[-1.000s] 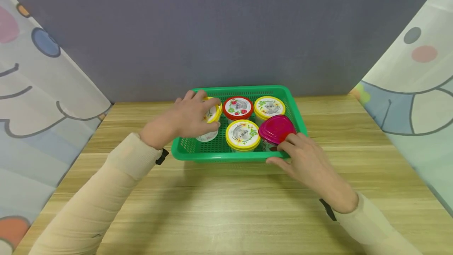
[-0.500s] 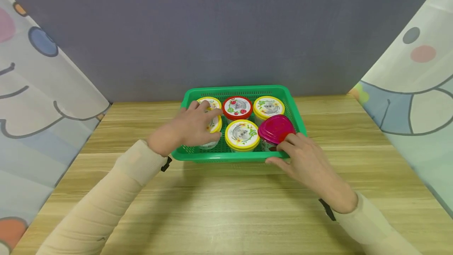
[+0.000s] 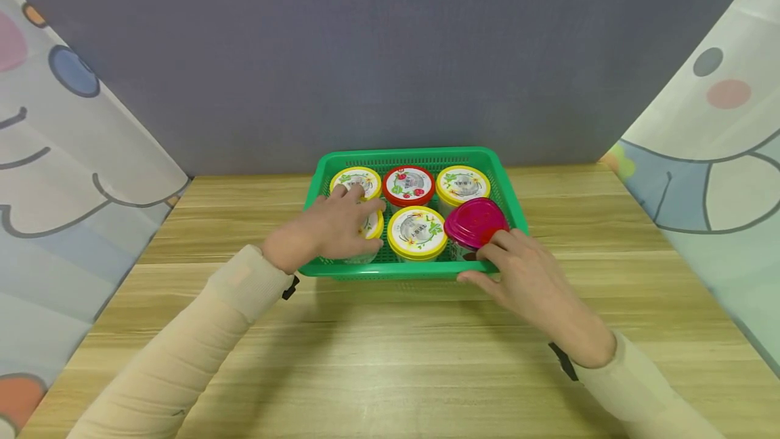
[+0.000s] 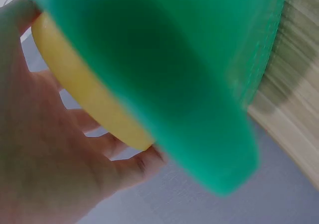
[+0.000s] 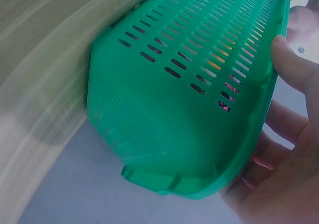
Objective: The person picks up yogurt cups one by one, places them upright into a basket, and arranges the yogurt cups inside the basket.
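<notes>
A green plastic basket (image 3: 390,269) in the head view bears several tubs with round printed lids. At its front left corner my left hand (image 3: 332,230) grips a yellow-lidded tub (image 3: 373,223), mostly hidden under the hand. The left wrist view shows fingers curled about its yellow lid (image 4: 89,92), with the basket rim in front. Over the basket's front right, my right hand (image 3: 525,268) pinches the rim, thumb outside and fingers inside. Next to those fingers leans a magenta-lidded tub (image 3: 474,221). In the right wrist view the thumb (image 5: 291,62) lies along the basket's edge.
Behind stand another yellow-lidded tub (image 3: 356,178), a red-lidded tub (image 3: 409,183) and a third with a yellow lid (image 3: 463,183). One more yellow-lidded tub (image 3: 417,230) sits front centre. A grey wall (image 3: 390,53) rises behind the wooden table (image 3: 390,358).
My left hand has come down towards the front of the basket with its yellow-lidded tub, uncovering more of the back left tub. My right hand has stayed on the rim.
</notes>
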`<state>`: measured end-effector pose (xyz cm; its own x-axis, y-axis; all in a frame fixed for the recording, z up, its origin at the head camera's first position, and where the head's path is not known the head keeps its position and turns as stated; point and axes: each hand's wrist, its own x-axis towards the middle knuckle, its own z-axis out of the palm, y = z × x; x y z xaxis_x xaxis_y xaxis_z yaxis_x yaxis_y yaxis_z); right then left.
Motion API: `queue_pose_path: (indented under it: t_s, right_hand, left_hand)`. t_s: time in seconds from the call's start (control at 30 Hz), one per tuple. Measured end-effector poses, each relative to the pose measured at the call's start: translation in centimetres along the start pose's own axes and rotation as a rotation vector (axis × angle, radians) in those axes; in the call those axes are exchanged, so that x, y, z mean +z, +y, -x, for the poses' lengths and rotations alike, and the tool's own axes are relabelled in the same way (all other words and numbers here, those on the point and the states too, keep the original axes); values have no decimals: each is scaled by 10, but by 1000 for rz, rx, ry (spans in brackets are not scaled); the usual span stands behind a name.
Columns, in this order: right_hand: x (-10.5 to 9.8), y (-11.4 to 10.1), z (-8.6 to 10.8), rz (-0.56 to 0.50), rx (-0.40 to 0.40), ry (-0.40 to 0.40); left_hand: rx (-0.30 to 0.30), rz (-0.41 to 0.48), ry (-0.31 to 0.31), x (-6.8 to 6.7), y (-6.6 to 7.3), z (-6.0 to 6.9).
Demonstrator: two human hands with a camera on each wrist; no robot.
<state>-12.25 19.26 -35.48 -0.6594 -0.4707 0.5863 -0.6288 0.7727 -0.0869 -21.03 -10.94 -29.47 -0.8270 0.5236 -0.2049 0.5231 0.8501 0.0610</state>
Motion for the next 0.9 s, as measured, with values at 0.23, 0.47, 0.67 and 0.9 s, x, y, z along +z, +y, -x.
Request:
queue_pose_path:
  t_s: [0.23,0.47,0.67,0.9]
  right_hand:
    - [0,0,0,-2,-2,8]
    - [1,0,1,-3,-3,6]
    - [1,0,0,-2,-5,0]
    - [2,0,0,-4,1,7]
  left_hand:
    - [1,14,-20,4,0,-2]
    - [0,24,-47,8,0,-3]
    - [10,13,-74,14,-2,-6]
    - [38,8,-51,17,-1,-8]
